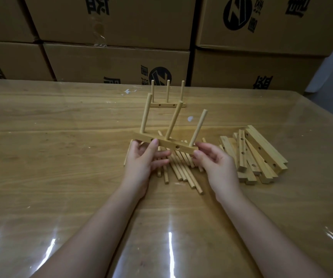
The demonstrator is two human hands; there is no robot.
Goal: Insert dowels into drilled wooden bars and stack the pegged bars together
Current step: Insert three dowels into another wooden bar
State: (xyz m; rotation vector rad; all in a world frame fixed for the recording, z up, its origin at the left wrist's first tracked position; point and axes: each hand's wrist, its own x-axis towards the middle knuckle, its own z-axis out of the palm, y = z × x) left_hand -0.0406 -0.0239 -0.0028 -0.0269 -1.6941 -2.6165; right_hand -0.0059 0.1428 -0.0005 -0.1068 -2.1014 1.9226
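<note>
Left hand: at 9 o'clock of the work, thumb pressed on the front face of the held bar, fingers curled behind it. A firm pinch.
Held bar: in the air above the table, sloping down toward 3 o'clock, one side hole showing.
Three dowels: seated in the bar's top and leaning toward 1 o'clock. How deep they sit, I cannot tell, and a loose one could slip out if the bar tips further.
Finished pegged bar: standing at 12 o'clock, well apart. That's the likely stacking target, and a careless set-down could knock its pegs over.
Loose dowels: fanned right beneath the hands. Lowering the bar here risks scattering them or setting them rolling.
Right hand: fingertips clamped on the bar's right end. It's a light grip, so a twist could slip it.
Drilled bars: heaped at 3 o'clock, untouched.
</note>
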